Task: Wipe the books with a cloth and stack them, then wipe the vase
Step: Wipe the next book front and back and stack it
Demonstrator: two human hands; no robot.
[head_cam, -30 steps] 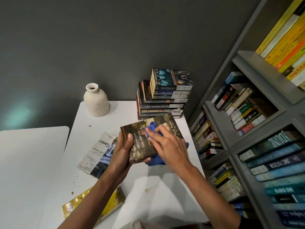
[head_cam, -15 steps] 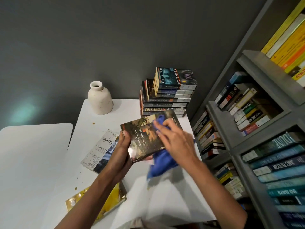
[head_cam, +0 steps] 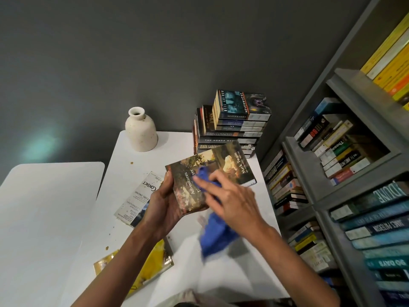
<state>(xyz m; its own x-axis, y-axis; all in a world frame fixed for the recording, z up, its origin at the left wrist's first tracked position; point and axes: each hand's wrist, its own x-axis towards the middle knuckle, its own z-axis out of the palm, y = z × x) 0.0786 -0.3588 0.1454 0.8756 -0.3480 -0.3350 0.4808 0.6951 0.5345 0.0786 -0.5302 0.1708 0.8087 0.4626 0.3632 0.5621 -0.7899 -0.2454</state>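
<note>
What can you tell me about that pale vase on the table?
The cream, brown-speckled vase, ceramic by its matte look, has a rounded bottle body, short narrow neck and open flared mouth. It stands upright at the far left corner of the white table, left of the book stack, touching only the table.

Blue cloth (head_cam: 215, 238), speckled cream vase (head_cam: 141, 131), perhaps brown-toned book cover (head_cam: 212, 171), white table (head_cam: 177, 142).

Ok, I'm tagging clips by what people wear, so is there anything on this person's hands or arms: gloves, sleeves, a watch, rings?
No. The left hand and right hand are bare: no gloves, no rings showing. Up the arms to the frame's bottom edge there is no sleeve, watch or bracelet in view.
</note>
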